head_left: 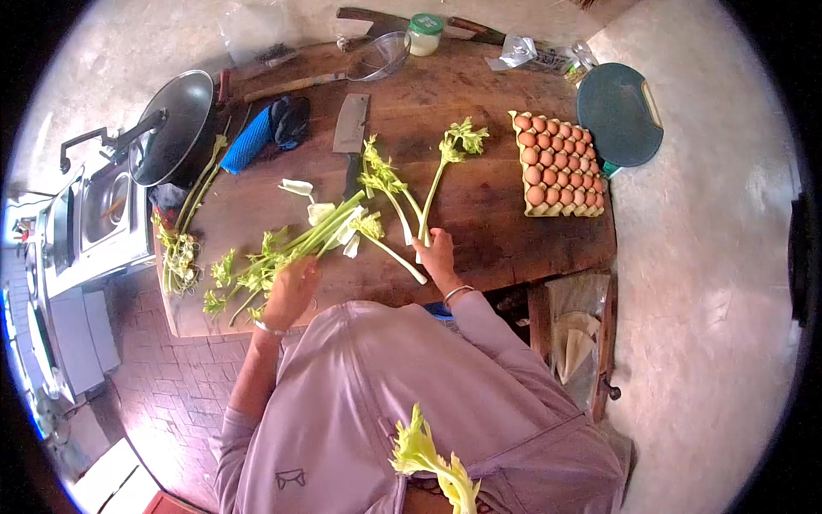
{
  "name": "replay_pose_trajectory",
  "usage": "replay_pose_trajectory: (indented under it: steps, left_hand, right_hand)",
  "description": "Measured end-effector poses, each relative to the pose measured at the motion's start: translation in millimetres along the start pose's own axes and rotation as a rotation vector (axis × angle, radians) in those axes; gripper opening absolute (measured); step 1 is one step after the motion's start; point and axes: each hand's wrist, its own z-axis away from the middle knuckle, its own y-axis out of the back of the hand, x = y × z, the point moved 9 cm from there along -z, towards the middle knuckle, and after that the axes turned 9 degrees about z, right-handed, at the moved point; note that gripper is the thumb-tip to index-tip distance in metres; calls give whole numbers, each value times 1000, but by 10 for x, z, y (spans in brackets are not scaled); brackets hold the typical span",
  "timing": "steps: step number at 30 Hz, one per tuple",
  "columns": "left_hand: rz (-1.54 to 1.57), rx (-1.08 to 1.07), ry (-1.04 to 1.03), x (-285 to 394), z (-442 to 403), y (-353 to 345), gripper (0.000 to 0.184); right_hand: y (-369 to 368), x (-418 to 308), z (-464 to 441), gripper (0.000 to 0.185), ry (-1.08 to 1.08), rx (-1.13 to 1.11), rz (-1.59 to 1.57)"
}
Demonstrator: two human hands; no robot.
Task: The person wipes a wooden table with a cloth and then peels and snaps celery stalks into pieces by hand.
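Observation:
My right hand (438, 257) is closed around the lower end of a celery stalk (433, 193), whose leafy top points away from me. Another leafy celery stalk (392, 190) lies just left of it. My left hand (291, 289) is curled over the leafy side of a bunch of celery (321, 230); its fingertips are partly hidden. A single stalk with small leaves (396, 257) lies between my hands. White pieces (298, 187) lie around the bunch. Beyond it, a cleaver (351, 128) rests with its black handle against the celery.
A tray of eggs (561, 167) sits at the right of the wooden table (488, 231), beside a dark green round board (618, 114). A wok (175, 128), blue mesh roll (248, 141), strainer (379, 56) and green-lidded jar (424, 36) stand farther off. A leafy celery piece (437, 463) shows close to my body.

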Motion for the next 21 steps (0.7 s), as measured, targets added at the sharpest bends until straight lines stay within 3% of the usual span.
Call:
replay_pose_trajectory:
  steps: [3,5,7,9,10,11,13,15,19,21]
  left_hand:
    - [-211,-107,-46,-86,314,-186,23]
    - [-64,-86,243,-45,439,-121,22]
    - [-74,-62,212,99,489,-113,22]
    - [-36,-40,324,62,548,-87,23]
    - [-38,-36,323,37,566,-95,23]
    - [-41,-12,256,40,567,-98,23]
    - [-39,11,182,93,543,-123,23]
    - [21,-62,252,62,505,-221,23]
    - [2,-113,249,149,414,-319,22]
    - [-183,-114,104,553,294,-311,27]
  right_hand:
    - [121,-321,42,51,138,8,257]
    - [78,-266,-73,45,167,-6,286]
    - [14,-190,-206,38,182,-32,223]
    - [57,-107,-285,25,100,-157,-3]
    - [43,-15,-346,24,145,-80,-104]
    - [40,88,-399,23,189,-1,-204]
    - [104,136,-429,24,108,-127,-282]
    - [125,130,-264,23,-233,-460,-827]
    - [549,-282,-20,31,-178,-577,-1163]
    - [787,-594,214,37,94,-640,-927]
